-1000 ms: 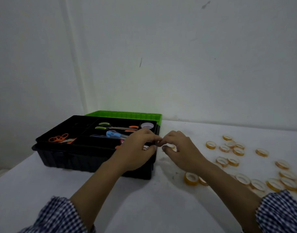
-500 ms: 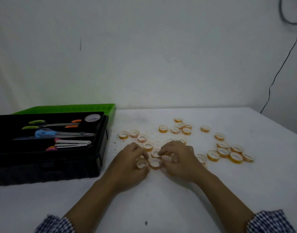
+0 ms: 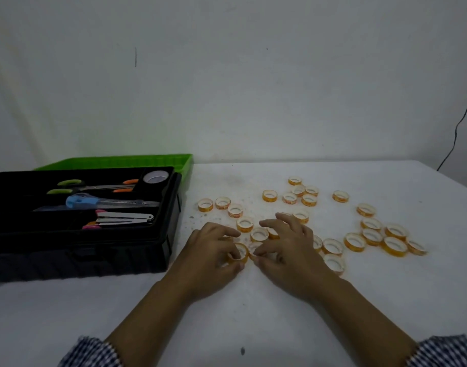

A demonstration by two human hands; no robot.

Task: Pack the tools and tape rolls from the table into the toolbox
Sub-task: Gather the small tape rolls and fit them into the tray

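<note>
Our left hand (image 3: 214, 256) pinches a tape roll (image 3: 241, 252) on the worktop (image 3: 253, 319). Our right hand (image 3: 289, 247) seems to curl round a neighbouring roll (image 3: 254, 247). The other rolls (image 3: 355, 242) lie scattered rightward, and the open toolbox (image 3: 95, 260) sits left.

Small orange tape rolls (image 3: 269, 195) scattered right of open black toolbox (image 3: 95, 260); tools (image 3: 124, 217) inside.

toolbox (image 3: 121, 258): black plastic, ribbed walls, dull sheen
lid (image 3: 126, 162): green plastic, ribbed
rolls (image 3: 355, 242): glossy amber film, pale paper-like cores
scissors (image 3: 100, 187): bright metal blades, plastic handles
staplers (image 3: 124, 218): shiny metal, pink plastic ends
table (image 3: 386, 300): white, matt, speckled
sleeve (image 3: 444, 350): checked cloth
</note>
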